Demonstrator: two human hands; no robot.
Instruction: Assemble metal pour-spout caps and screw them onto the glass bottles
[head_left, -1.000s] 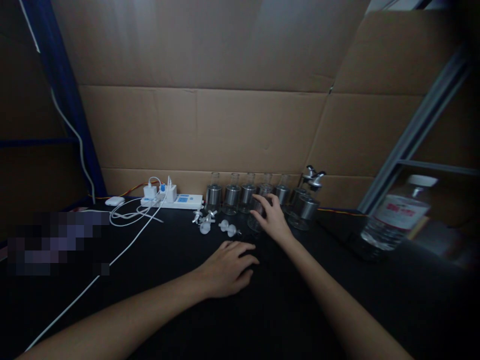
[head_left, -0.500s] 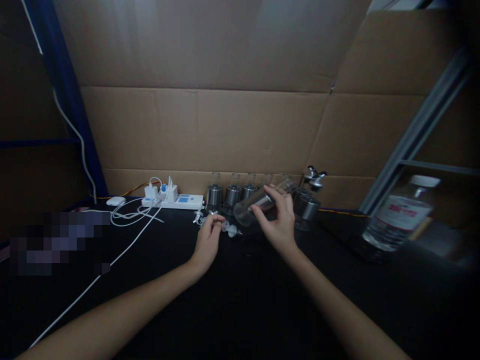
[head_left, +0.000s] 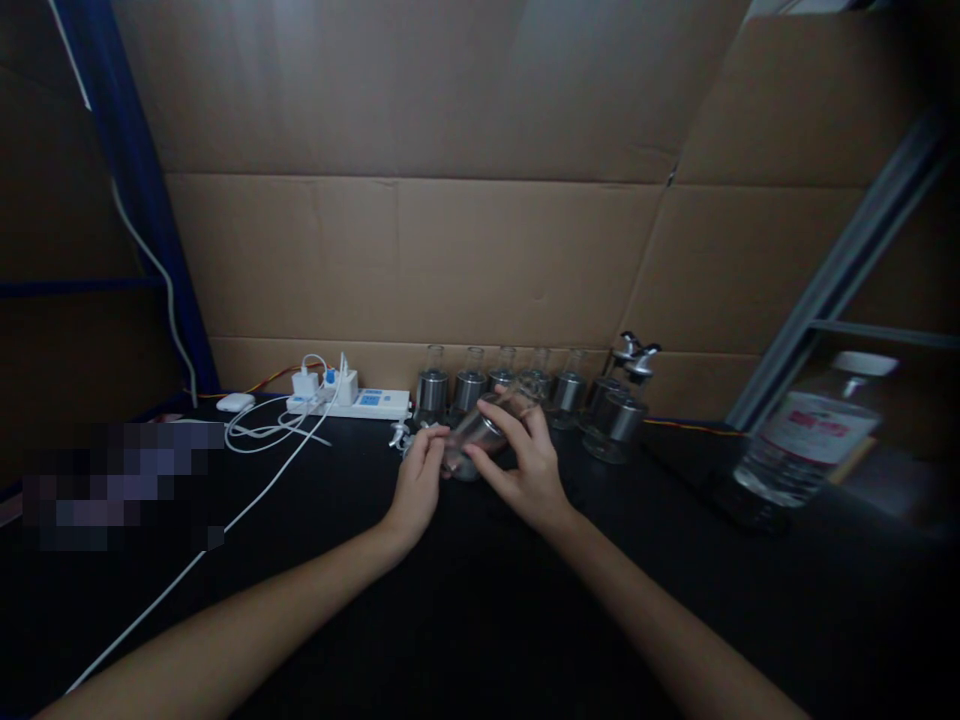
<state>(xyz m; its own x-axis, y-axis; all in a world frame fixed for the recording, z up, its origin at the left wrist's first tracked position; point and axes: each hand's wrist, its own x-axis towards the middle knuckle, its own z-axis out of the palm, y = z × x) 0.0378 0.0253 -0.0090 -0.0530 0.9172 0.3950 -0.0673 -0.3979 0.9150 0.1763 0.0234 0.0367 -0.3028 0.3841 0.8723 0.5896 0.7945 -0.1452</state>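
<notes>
My right hand (head_left: 529, 466) is closed around a clear glass bottle (head_left: 484, 428) with a metal sleeve. The bottle is tilted, its neck pointing up and right and its base down and left. My left hand (head_left: 420, 484) is closed at the bottle's base end, thumb and fingers drawn together. Whatever is between those fingers is hidden. Just behind the left hand lie small silver spout pieces (head_left: 399, 434), partly covered by it. Several similar bottles (head_left: 432, 396) stand upright in a row behind my hands.
Two bottles (head_left: 616, 424) at the row's right end carry silver and black tops (head_left: 637, 358). A large labelled water bottle (head_left: 810, 440) stands at right. On the left are a white power strip (head_left: 382, 404), plugs and loose cables (head_left: 270, 485). Cardboard (head_left: 450, 260) closes off the back.
My right hand has brought the bottle left and slightly down, so its base end now meets my left hand. The clear pieces beside the left fingers are now hidden behind the bottle.
</notes>
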